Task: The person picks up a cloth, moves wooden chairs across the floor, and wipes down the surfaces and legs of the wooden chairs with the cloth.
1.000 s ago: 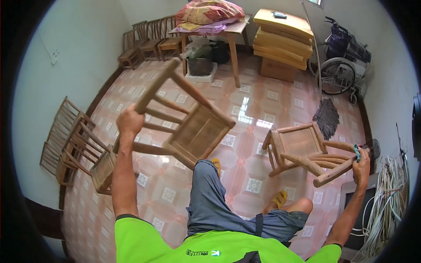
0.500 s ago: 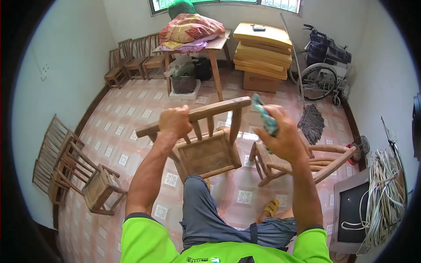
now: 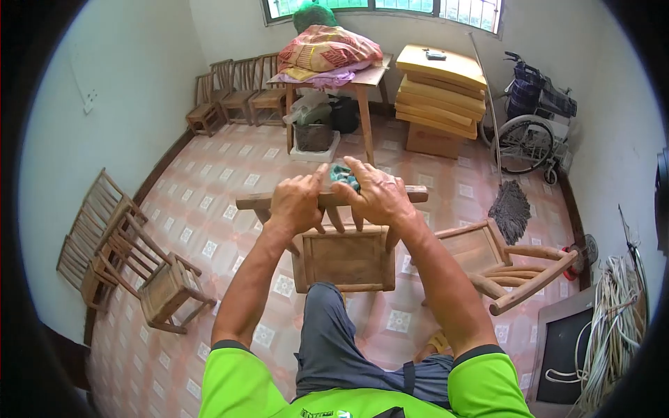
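In front of me stands a wooden chair point(image 3: 343, 263), its slatted back toward my arms and its seat below them. My left hand point(image 3: 298, 203) is wrapped round the left part of its top rail. Close beside it, my right hand point(image 3: 378, 193) is closed on a crumpled green-blue cloth point(image 3: 341, 175) at the middle of the rail. Part of the cloth is hidden by the fingers. To the right, a second wooden chair point(image 3: 470, 247) is partly covered by my right forearm.
Wooden chairs point(image 3: 157, 296) stand at left, others point(image 3: 244, 90) at the back wall. A table point(image 3: 366, 115) bears bundled fabric. Yellow foam pads point(image 3: 442, 94), a wheelchair point(image 3: 526, 136), a mop point(image 3: 511, 212), a television point(image 3: 557, 348) and coiled cable point(image 3: 613, 334) line the right.
My right hand has come left with the cloth, from beyond the rail's end to its middle next to my left hand. The chair's tilted top rail is now nearly level.
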### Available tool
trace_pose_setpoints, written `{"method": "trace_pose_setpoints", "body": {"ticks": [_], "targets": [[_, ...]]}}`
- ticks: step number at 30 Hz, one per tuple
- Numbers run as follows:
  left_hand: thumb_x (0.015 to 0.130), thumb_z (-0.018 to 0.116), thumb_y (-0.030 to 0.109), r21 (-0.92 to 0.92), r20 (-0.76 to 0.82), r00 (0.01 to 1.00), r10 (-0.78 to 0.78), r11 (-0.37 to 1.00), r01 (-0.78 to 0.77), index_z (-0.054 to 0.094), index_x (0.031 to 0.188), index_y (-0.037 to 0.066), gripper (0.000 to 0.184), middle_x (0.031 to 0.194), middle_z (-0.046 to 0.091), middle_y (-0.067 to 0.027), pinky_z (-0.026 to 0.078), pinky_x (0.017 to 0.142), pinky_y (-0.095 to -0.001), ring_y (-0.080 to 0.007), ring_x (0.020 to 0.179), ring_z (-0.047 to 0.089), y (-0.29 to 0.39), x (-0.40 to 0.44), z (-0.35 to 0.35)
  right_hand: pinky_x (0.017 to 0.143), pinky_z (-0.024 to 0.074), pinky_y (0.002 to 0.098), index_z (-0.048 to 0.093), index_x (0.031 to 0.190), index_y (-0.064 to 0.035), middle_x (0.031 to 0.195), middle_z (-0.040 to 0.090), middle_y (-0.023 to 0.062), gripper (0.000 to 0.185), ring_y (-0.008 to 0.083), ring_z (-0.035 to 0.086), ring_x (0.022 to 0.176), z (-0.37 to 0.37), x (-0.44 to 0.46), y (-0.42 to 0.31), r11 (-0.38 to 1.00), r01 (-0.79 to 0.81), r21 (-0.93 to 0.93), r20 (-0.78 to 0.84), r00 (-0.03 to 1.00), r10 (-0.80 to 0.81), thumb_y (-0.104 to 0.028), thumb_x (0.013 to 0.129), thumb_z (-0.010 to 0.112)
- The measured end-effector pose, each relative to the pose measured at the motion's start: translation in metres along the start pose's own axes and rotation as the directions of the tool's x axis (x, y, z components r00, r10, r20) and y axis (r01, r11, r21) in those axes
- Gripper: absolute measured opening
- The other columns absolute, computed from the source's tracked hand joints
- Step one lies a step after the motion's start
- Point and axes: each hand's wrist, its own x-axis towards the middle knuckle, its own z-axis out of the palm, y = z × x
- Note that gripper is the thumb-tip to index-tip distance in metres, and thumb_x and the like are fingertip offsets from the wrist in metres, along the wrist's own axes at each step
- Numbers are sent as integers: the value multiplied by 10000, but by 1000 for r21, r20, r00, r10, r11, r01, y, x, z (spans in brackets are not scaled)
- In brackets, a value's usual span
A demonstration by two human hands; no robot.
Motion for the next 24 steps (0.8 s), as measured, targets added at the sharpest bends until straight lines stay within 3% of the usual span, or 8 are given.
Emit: {"method": "trace_pose_setpoints", "body": {"ticks": [3,6,10,13,16,19,22,24], "targets": [[753,784,249,-418,-262,963,66,891,-174,319,1567,67,955,1217,582,-240,446,973,-534,-416,1163,555,26,-5,-10,1083,423,501,364,1558,-90,1452,545,249,950,418,526,1342,-3,10,8,991,-64,119,78,995,55,-808,936,350],[761,796,261,-530,-440,896,51,791,-305,377,1522,74,888,1197,569,-255,438,963,-560,-448,1123,545,70,6,-1,1161,349,445,261,1597,-73,1532,471,235,915,417,434,1423,-16,10,2,951,-146,272,179,979,99,-756,988,289],[724,830,243,-373,-484,874,-47,914,-157,544,1346,108,697,1122,573,-208,478,883,-549,-443,1036,574,89,12,21,1159,358,452,320,1574,-84,1582,399,221,788,422,420,1426,-8,11,35,755,-66,652,87,996,12,-657,1034,317],[656,820,181,-243,-649,759,41,935,-258,645,1194,119,569,1086,577,-171,485,873,-537,-403,1013,583,73,5,32,1012,473,518,538,1391,-85,1333,609,226,653,433,589,1212,-26,-7,25,995,-16,-97,-120,993,4,-610,1024,411],[701,794,220,-195,-642,766,28,961,-198,612,1201,125,540,1103,578,-163,430,976,-566,-391,1063,565,37,-11,32,883,505,526,727,1061,-124,1036,733,180,557,391,679,1027,-24,-14,39,956,-20,-291,20,999,27,-574,1038,399],[678,743,188,-120,-633,768,-97,992,27,611,1162,103,509,1160,583,-171,370,1070,-577,-401,1149,545,-22,-46,34,868,512,514,758,952,-121,966,743,178,596,376,693,990,-23,-8,35,957,-98,-274,40,993,113,-572,1041,378],[659,669,146,-98,-640,727,-251,964,247,629,1110,65,460,1260,580,-193,322,1122,-582,-405,1255,500,-65,-70,19,870,499,519,718,919,-118,975,732,180,614,402,666,1021,-28,0,37,957,-84,-279,157,979,132,-593,1040,348],[653,638,127,-30,-661,735,-150,984,174,624,1076,34,433,1261,594,-196,343,1098,-568,-399,1258,506,-46,-57,5,921,495,506,750,1001,-137,1013,737,186,613,396,661,1068,-30,3,31,950,-89,-299,202,967,154,-583,1041,332]]}}
